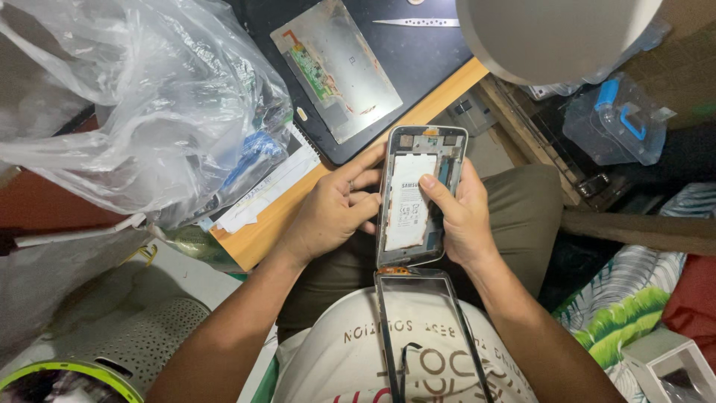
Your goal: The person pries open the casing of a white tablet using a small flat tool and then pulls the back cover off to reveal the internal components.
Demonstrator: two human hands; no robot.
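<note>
Both my hands hold an opened phone body (420, 195) upright over my lap, its back off and a white battery (406, 203) showing inside. My left hand (333, 211) grips its left edge, fingers curled around the frame. My right hand (461, 216) holds the right edge, and its thumb presses on the battery near the top. A detached glass front panel (426, 336) with a thin dark frame hangs from the phone's lower end and lies against my shirt.
A dark mat (395, 67) on the wooden table edge (294, 209) carries a metal tablet back plate (337, 69) and tweezers (418, 22). A large clear plastic bag (142, 104) lies left. A round lamp head (556, 33) hangs top right above a clear plastic box (615, 123).
</note>
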